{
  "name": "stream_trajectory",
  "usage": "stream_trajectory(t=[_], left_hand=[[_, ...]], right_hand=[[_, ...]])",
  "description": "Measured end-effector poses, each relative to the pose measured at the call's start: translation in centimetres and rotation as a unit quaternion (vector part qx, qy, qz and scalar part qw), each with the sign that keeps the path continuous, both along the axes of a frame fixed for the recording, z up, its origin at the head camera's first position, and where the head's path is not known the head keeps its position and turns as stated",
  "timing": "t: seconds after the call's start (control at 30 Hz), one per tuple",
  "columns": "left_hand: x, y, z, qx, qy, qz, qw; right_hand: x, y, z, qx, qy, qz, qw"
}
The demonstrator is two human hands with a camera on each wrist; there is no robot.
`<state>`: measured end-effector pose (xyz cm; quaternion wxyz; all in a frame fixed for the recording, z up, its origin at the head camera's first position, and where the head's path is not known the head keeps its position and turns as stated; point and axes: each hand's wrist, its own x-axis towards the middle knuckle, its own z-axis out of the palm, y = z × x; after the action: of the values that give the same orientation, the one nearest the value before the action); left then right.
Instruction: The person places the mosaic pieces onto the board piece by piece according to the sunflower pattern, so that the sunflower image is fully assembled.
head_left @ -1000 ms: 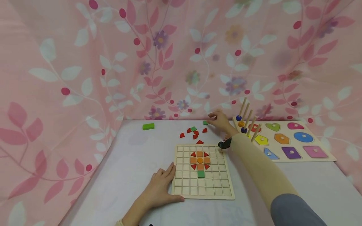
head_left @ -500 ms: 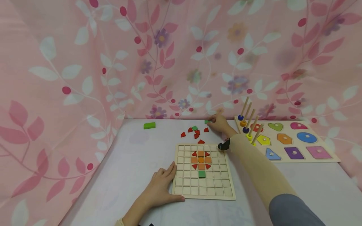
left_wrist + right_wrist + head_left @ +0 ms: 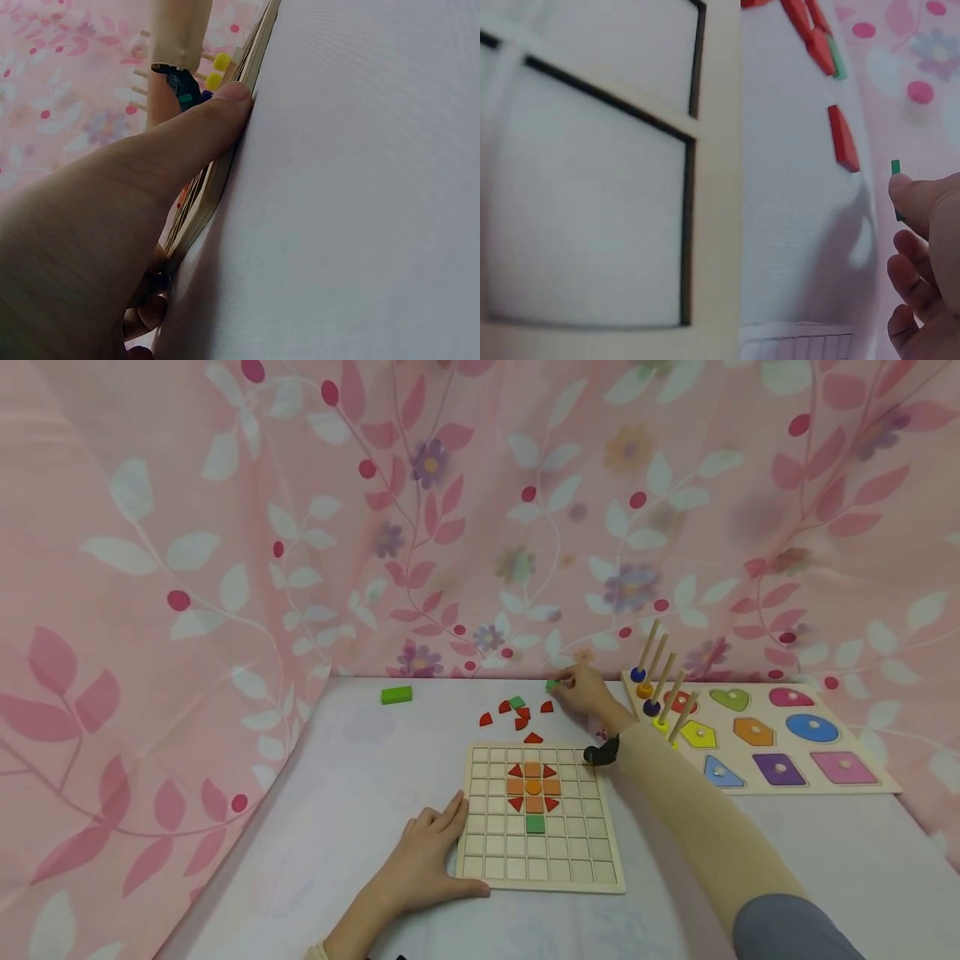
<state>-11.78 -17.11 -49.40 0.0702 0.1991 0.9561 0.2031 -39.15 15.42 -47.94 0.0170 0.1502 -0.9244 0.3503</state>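
At the back of the table my right hand (image 3: 587, 691) pinches a small green square (image 3: 552, 685); in the right wrist view the thumb lies across the green piece (image 3: 895, 166). My left hand (image 3: 427, 852) rests against the left edge and near-left corner of the wooden grid board (image 3: 495, 867), thumb and fingers spread. On the grid, an orange circle (image 3: 533, 787) is surrounded by orange squares and red triangles, with a green square (image 3: 535, 824) below them. Behind the board lie several red quarter-round pieces (image 3: 547, 707) and another green square (image 3: 517, 702).
A light green block (image 3: 397, 695) lies at the back left. To the right is a wooden shape-puzzle board (image 3: 806, 783) with knobbed pieces; upright pegs with coloured beads (image 3: 652, 707) stand at its left side. A pink floral curtain hangs behind the table.
My right fingers have closed on the green square at the back, which is now slightly raised and further right. My left hand has stayed at the board.
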Motion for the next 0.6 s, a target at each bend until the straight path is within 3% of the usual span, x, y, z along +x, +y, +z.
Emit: stream_trajectory(t=[0.2,0.37,0.6], left_hand=[[-0.1,0.1,0.1,-0.003,-0.004,0.001,1.0000],[0.0,0.1,0.2,0.000,-0.002,0.002,1.0000],[0.0,0.1,0.1,0.000,0.002,0.003,1.0000]], right_hand=[[3.1,0.2,1.6,-0.034,0.026,0.001,0.9991],[6.9,-0.1,2.5,-0.050,0.058,0.006,0.9971],[12.4,-0.6,2.6,-0.069,0.054,0.011,0.9961]])
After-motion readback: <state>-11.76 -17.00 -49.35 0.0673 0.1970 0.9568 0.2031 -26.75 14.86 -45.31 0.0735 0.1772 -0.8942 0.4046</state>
